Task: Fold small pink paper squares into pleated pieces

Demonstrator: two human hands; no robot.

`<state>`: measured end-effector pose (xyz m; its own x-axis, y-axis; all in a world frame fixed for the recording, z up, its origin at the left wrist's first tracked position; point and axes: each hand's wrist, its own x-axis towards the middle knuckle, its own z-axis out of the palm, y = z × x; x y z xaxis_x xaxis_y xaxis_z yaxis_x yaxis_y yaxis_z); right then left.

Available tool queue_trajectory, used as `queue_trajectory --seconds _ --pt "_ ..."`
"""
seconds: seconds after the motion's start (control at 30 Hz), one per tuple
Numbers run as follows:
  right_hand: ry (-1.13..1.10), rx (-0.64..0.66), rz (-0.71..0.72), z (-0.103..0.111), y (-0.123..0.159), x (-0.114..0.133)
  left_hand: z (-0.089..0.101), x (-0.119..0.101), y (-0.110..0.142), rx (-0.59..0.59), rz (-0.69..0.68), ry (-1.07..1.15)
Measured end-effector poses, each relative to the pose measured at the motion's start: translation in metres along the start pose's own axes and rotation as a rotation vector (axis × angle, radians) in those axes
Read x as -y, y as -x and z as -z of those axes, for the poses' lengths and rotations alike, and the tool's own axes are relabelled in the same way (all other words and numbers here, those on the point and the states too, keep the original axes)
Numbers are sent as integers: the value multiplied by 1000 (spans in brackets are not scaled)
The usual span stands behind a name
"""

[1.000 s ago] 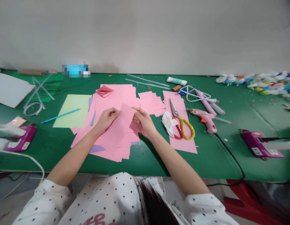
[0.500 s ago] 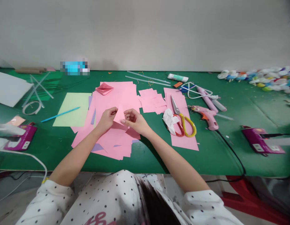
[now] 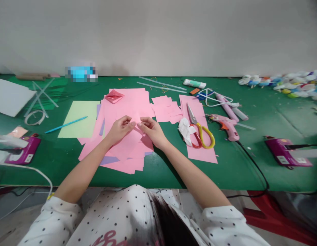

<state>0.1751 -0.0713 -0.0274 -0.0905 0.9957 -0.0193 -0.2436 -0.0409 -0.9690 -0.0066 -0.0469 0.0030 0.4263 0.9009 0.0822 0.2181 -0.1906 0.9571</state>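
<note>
Between my hands is a small piece of pink paper point(image 3: 137, 118), largely covered by my fingers. My left hand point(image 3: 121, 128) pinches it from the left, thumb on top. From the right, my right hand point(image 3: 152, 130) pinches it too, and the two thumbs almost meet. Under both hands lies a stack of pink sheets point(image 3: 126, 99), with purple paper showing at its edges. A folded pink paper piece point(image 3: 114, 96) rests on the stack's far left corner. Several small pink squares point(image 3: 165, 109) are spread just right of the stack.
Yellow-and-red-handled scissors point(image 3: 196, 126) lie on a pink strip at right, near a pink glue gun point(image 3: 226, 125) with a black cord. A blue pencil point(image 3: 67, 124) crosses a pale green sheet point(image 3: 78, 111) at left. Purple power strips point(image 3: 24, 150) sit at both sides.
My left thumb has come over onto the small paper, and my thumbs have drawn close together. The paper, earlier showing as a raised triangle, is now mostly hidden behind my fingers.
</note>
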Motion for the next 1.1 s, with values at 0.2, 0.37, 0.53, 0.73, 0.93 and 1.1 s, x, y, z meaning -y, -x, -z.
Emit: queue_trajectory --seconds 0.2,0.37,0.53,0.73,0.93,1.1 --pt "14 2 -12 -2 0 3 -1 -2 1 21 9 -48" --pt "99 6 32 -1 1 8 -1 -9 3 57 32 -86" --pt "241 10 58 2 3 15 -5 -13 7 135 50 -82" --pt "371 -78 185 1 6 18 -10 -10 10 126 47 -92" --pt "396 -128 221 0 6 13 -10 -12 10 102 19 -102" --pt "394 -144 236 -1 6 11 -12 -12 11 100 22 -98"
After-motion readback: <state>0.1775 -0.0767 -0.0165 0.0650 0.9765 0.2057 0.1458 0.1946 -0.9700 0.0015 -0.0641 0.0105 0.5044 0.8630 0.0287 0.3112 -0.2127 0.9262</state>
